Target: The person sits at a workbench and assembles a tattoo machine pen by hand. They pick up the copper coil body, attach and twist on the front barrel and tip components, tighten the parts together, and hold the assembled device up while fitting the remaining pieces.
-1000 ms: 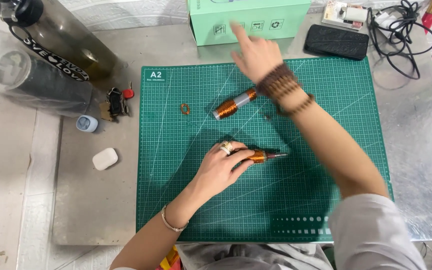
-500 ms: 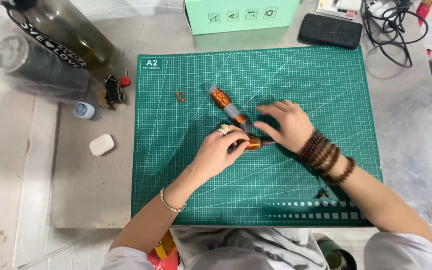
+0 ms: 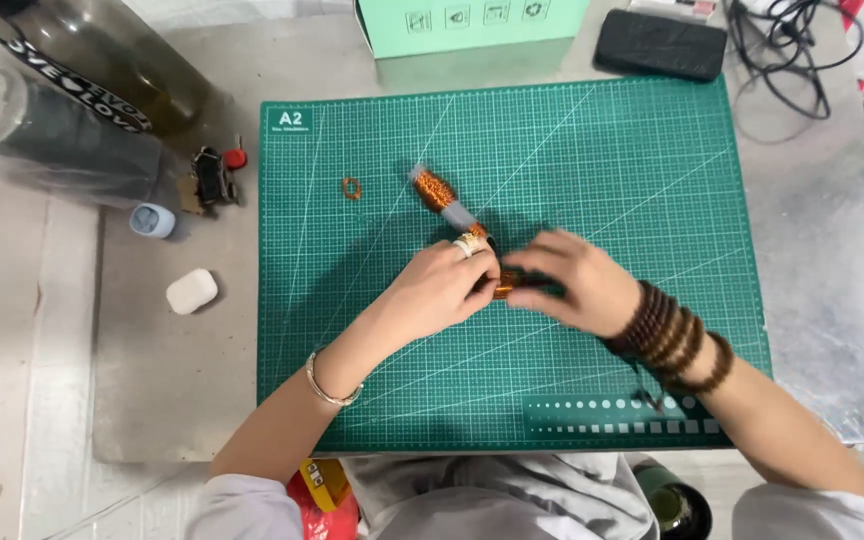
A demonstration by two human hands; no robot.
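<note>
Centre frame — left hand (image 3: pixel 442 290) and right hand (image 3: pixel 577 285) pinch a small orange piece (image 3: pixel 505 284) together | bead tube (image 3: pixel 439 192) just above-left | likely joining step — next needs a steady grip.

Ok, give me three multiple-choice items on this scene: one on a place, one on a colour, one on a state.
1. Where does the small white case lie?
A. on the green mat
B. on the metal table, left of the mat
C. inside the mint box

2. What colour is the cutting mat?
A. green
B. blue
C. grey

3. How are the left hand and right hand placed?
A. far apart
B. both raised off the mat
C. together on a small orange piece

B: it sits off the mat's left edge.
A: the mat is green.
C: both close on it.
</note>
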